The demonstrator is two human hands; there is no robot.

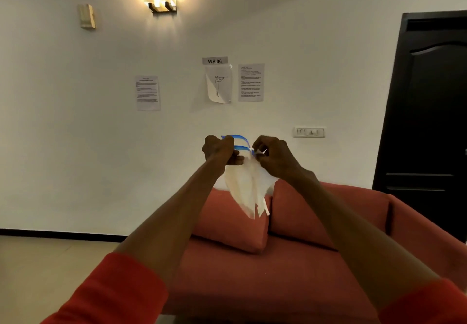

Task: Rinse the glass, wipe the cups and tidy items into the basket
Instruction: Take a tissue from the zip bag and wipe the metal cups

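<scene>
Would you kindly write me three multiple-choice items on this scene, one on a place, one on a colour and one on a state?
1. Where is the white cloth?
A. Lying on the sofa seat
B. Hanging in the air from both hands, in front of the sofa
C. Pinned to the wall

2. What colour is the sofa?
A. Red-orange
B. Grey
C. Green

3. How is the door?
A. Wide open
B. Shut
C. Removed

Answers:
1 B: the left hand and right hand hold its top in a closed grip and it dangles.
2 A: cushions and seat are red-orange.
3 B: the dark panel fills its frame.
</scene>
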